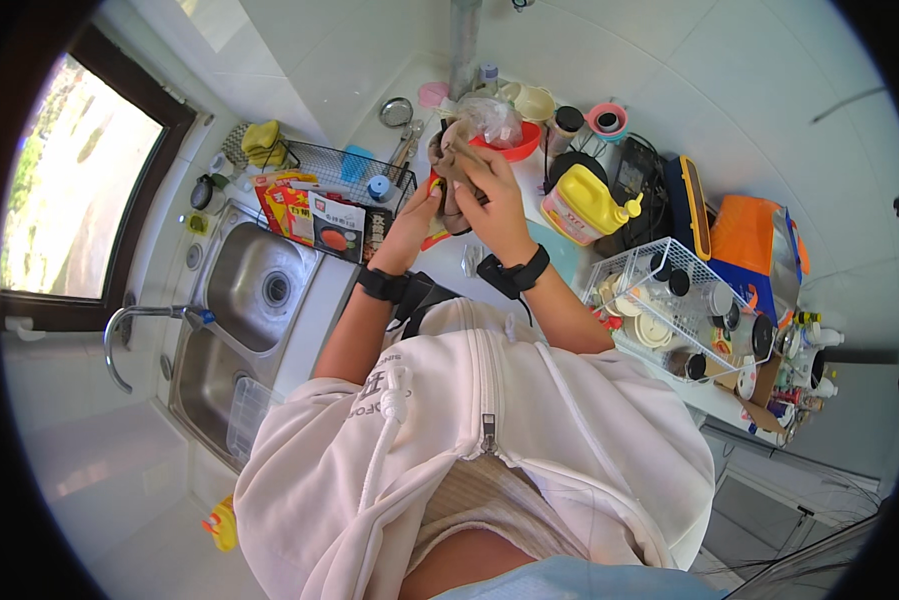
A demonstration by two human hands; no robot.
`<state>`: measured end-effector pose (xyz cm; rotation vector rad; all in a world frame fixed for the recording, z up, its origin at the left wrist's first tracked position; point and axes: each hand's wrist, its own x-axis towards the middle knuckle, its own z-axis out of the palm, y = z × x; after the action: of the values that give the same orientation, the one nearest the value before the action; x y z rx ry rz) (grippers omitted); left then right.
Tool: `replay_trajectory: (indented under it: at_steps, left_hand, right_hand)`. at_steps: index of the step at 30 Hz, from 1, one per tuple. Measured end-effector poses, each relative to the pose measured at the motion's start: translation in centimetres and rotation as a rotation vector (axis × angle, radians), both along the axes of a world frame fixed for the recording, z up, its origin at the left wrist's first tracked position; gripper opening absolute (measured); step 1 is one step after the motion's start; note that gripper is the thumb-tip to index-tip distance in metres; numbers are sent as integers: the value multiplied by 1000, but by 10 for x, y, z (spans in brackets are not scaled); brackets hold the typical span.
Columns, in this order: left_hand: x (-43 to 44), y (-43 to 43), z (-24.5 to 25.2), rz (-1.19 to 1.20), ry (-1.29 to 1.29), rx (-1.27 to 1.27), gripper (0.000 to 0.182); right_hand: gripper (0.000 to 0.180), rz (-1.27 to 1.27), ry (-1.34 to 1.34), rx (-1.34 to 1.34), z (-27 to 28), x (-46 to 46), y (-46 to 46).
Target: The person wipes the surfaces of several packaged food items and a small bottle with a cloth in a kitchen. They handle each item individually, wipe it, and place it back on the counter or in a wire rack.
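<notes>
Both of my hands are raised over the white counter, closed around a crumpled taupe piece that looks like cloth or a soft pouch [445,154]. My left hand [413,223] grips its near left side, the thumb beside a small red and black part that I cannot identify. From the right, my right hand [494,201] pinches the same piece with bent fingers. Part of it is hidden behind the fingers. Below the hands, a small clear packet [472,260] lies on the counter. A red bowl [523,142] with a crumpled clear plastic bag [490,120] stands just beyond them.
Left are a double steel sink [228,330] with a faucet [115,352], and a black wire basket [310,154] beside seasoning packets [337,229]. A yellow pump bottle [584,202] stands right of my hands. Farther right, a white wire rack [667,262] holds several jars.
</notes>
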<state>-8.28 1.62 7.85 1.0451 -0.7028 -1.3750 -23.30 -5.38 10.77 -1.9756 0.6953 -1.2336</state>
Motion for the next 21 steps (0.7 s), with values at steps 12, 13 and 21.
replay_trajectory:
  at_steps: [12, 13, 21]
  left_hand:
    - [4, 0, -23, -89, -33, 30, 38]
    - [4, 0, -23, -91, -35, 24, 40]
    - [-4, 3, -4, -79, 60, -10, 50]
  right_hand:
    - [45, -50, 45, -68, -28, 3, 3]
    - [44, -51, 34, -38, -30, 3, 2]
    - [47, -75, 36, 57, -37, -5, -5]
